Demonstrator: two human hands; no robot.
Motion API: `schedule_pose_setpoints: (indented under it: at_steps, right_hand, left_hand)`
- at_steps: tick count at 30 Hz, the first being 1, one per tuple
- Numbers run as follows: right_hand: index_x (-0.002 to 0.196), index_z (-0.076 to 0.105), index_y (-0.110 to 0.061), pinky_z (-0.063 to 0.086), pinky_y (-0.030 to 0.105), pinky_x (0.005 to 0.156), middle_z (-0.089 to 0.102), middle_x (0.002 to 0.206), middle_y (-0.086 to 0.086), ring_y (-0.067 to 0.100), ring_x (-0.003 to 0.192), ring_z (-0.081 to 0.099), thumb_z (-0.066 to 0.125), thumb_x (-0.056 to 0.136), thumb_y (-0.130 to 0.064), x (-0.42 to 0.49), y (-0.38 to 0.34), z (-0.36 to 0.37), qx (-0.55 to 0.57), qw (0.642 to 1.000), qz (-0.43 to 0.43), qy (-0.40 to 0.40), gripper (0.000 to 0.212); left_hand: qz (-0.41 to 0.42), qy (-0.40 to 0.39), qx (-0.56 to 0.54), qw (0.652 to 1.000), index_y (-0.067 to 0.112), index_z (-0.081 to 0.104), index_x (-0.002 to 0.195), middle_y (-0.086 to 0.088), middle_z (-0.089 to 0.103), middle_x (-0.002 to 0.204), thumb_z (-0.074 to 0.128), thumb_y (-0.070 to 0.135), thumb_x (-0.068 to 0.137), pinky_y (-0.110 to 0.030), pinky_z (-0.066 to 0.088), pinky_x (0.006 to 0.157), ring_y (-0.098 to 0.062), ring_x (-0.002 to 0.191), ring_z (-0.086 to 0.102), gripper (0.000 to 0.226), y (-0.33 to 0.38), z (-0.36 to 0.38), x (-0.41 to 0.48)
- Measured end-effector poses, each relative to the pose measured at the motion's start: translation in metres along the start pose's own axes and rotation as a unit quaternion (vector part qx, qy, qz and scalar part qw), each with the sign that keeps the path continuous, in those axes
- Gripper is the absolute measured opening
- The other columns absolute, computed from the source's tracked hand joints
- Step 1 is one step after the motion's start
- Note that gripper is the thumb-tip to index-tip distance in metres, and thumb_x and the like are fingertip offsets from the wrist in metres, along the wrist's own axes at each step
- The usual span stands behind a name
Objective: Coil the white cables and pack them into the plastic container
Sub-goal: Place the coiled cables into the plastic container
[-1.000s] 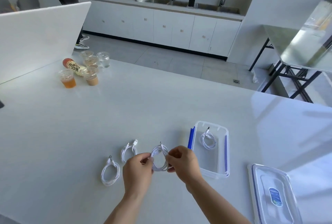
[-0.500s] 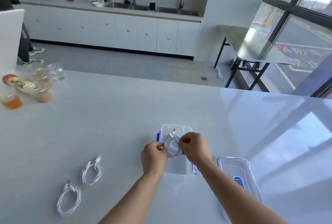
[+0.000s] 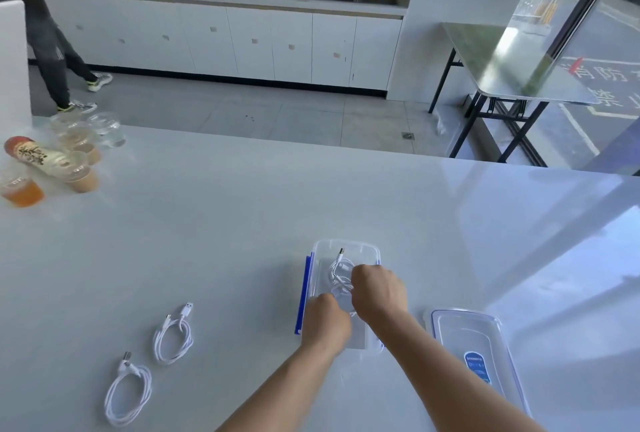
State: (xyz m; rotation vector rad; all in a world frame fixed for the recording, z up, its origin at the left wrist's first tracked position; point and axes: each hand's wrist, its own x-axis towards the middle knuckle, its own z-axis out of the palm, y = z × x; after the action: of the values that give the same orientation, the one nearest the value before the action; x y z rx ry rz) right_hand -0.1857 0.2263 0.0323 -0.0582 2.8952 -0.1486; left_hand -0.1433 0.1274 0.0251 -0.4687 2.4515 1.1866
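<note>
Progress: roughly mid-task. Two white cables sit coiled on the counter [image 3: 311,196], well left of the container [image 3: 346,242] and not yet packed: the far cable [image 3: 173,336] and the near cable [image 3: 128,393], both in neat loops w/ plugs sticking out at the top. So the coiling looks done for those; what's left is moving them over. The lid [image 3: 460,331] lies flat on the counter just right of the container, so closing up is prob also left, if that's wanted.

Inside the container: white loops of the held cable [image 3: 341,293] run btw the two hands, w/ more white loops and a plug toward the far end. Loops overlap, so can't tell for sure if that's one coil or two in there.

Hands: both are over the open container, backs up toward the camera, forearms reaching in from the bottom edge. The left hand [image 3: 327,322] is at the near-left part of the box, knuckles bunched, fingers curled under. The right hand [image 3: 379,288] is further in, on the right side, fingers also curled down. Fingertips are hidden, but the loop leads into both, so each looks clamped on the held cable, lowering it in. Judged step: setting this coil down inside, not yet let go
</note>
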Motion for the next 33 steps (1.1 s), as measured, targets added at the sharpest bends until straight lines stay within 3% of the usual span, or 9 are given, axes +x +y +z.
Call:
schedule_pose_setpoints:
  at_steps: [3, 6, 8, 12, 18, 21, 27, 30, 33]
  right_hand:
    - [0.071, 0.041, -0.016, 0.038, 0.030, 0.066, 0.032, 0.063, 0.001, 0.034, 0.083, 0.052, 0.051, 0.081, 0.005, -0.001, -0.001, 0.000, -0.020, 1.000, -0.019, -0.012, 0.025]
    - [0.086, 0.057, -0.017, 0.037, 0.030, 0.068, 0.058, 0.080, 0.007, 0.030, 0.103, 0.059, 0.054, 0.082, 0.006, -0.004, -0.004, 0.001, -0.037, 0.999, -0.017, -0.034, 0.023]
    - [0.078, 0.051, -0.017, 0.037, 0.030, 0.068, 0.065, 0.092, 0.010, 0.029, 0.105, 0.060, 0.055, 0.081, 0.006, -0.006, -0.006, 0.003, -0.049, 0.998, -0.014, -0.047, 0.023]
    - [0.066, 0.037, -0.016, 0.037, 0.030, 0.069, 0.070, 0.103, 0.008, 0.029, 0.103, 0.062, 0.056, 0.081, 0.004, -0.007, -0.007, 0.004, -0.056, 0.996, -0.030, -0.054, 0.031]
    - [0.072, 0.042, -0.016, 0.024, 0.028, 0.049, 0.041, 0.064, 0.000, 0.031, 0.074, 0.046, 0.051, 0.078, 0.002, -0.010, -0.001, -0.003, -0.022, 0.999, -0.040, -0.009, 0.021]
    - [0.081, 0.058, -0.013, 0.034, 0.029, 0.054, 0.058, 0.074, 0.003, 0.033, 0.071, 0.054, 0.052, 0.083, -0.009, -0.014, -0.005, -0.007, 0.025, 0.998, -0.044, 0.025, 0.007]
    - [0.084, 0.071, -0.020, 0.050, 0.031, 0.058, 0.073, 0.076, -0.002, 0.024, 0.072, 0.063, 0.055, 0.089, -0.021, -0.034, -0.037, -0.019, 0.171, 0.980, -0.061, 0.085, 0.017]
    - [0.085, 0.074, -0.021, 0.053, 0.029, 0.066, 0.075, 0.077, -0.006, 0.016, 0.074, 0.067, 0.059, 0.089, -0.021, -0.047, -0.072, -0.017, 0.250, 0.962, -0.097, 0.045, 0.015]
    - [0.079, 0.072, -0.024, 0.051, 0.027, 0.064, 0.075, 0.076, -0.007, 0.012, 0.068, 0.065, 0.062, 0.086, -0.021, -0.053, -0.110, -0.007, 0.300, 0.948, -0.102, -0.033, 0.012]
  left_hand:
    - [-0.012, -0.025, 0.028, 0.999, 0.014, 0.051, 0.139, -0.015, 0.063, 0.123, 0.042, 0.002, 0.091, -0.027, 0.046, 0.069, -0.032, 0.102, 0.062, 0.051, 0.000, 0.000, -0.004]
    - [-0.032, -0.045, 0.062, 0.997, 0.008, 0.048, 0.139, -0.015, 0.061, 0.127, 0.042, 0.004, 0.093, -0.031, 0.048, 0.078, -0.031, 0.110, 0.061, 0.046, 0.003, -0.003, -0.002]
    - [-0.030, -0.064, 0.103, 0.992, 0.006, 0.049, 0.135, -0.015, 0.061, 0.128, 0.042, 0.005, 0.094, -0.033, 0.050, 0.087, -0.032, 0.116, 0.060, 0.042, 0.007, -0.005, -0.002]
    - [0.012, -0.069, 0.153, 0.986, 0.010, 0.054, 0.128, -0.012, 0.065, 0.123, 0.043, 0.009, 0.094, -0.033, 0.050, 0.088, -0.031, 0.113, 0.061, 0.037, 0.008, -0.004, -0.003]
    - [0.065, -0.008, 0.122, 0.990, 0.012, 0.058, 0.130, -0.009, 0.062, 0.130, 0.048, 0.006, 0.090, -0.028, 0.047, 0.089, -0.027, 0.119, 0.059, 0.042, 0.001, -0.006, -0.011]
    - [0.102, 0.047, 0.041, 0.993, 0.021, 0.068, 0.121, -0.001, 0.068, 0.121, 0.048, 0.004, 0.084, -0.025, 0.048, 0.087, -0.021, 0.112, 0.063, 0.045, -0.006, -0.018, -0.018]
    - [0.087, 0.147, -0.068, 0.983, 0.017, 0.073, 0.099, 0.003, 0.072, 0.097, 0.059, 0.014, 0.087, -0.029, 0.053, 0.079, -0.018, 0.091, 0.067, 0.018, -0.044, -0.066, -0.039]
    - [0.066, 0.192, -0.080, 0.976, 0.020, 0.073, 0.103, 0.008, 0.071, 0.098, 0.062, 0.020, 0.089, -0.027, 0.052, 0.082, -0.012, 0.091, 0.066, 0.017, -0.082, -0.093, -0.046]
    - [0.032, 0.218, -0.074, 0.973, 0.021, 0.074, 0.094, 0.010, 0.072, 0.087, 0.064, 0.020, 0.089, -0.021, 0.049, 0.072, -0.012, 0.084, 0.067, 0.011, -0.121, -0.122, -0.048]
